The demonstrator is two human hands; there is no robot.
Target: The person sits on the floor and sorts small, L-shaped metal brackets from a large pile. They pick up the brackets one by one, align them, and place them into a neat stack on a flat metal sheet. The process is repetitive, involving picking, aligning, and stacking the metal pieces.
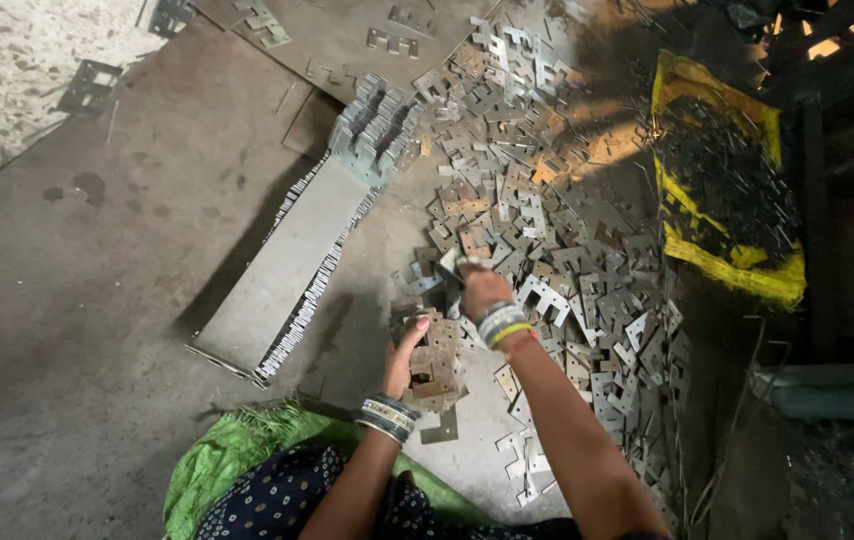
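My left hand [403,358] grips a thick stack of flat notched metal plates [433,358], held just above the grey floor. My right hand [480,288] reaches past it into a wide heap of loose stamped metal pieces [547,210] and pinches one small plate [456,262] at the heap's near edge. Both wrists carry bangles. A long neat row of stacked plates [299,262] lies on the floor to the left, its far end topped by upright notched pieces [377,130].
A yellow sack [722,175] full of dark metal scraps sits at the right, beside dark frames and a pipe [827,392]. Large flat metal sheets [347,40] with cut-outs lie at the top. Green cloth [237,450] covers my lap.
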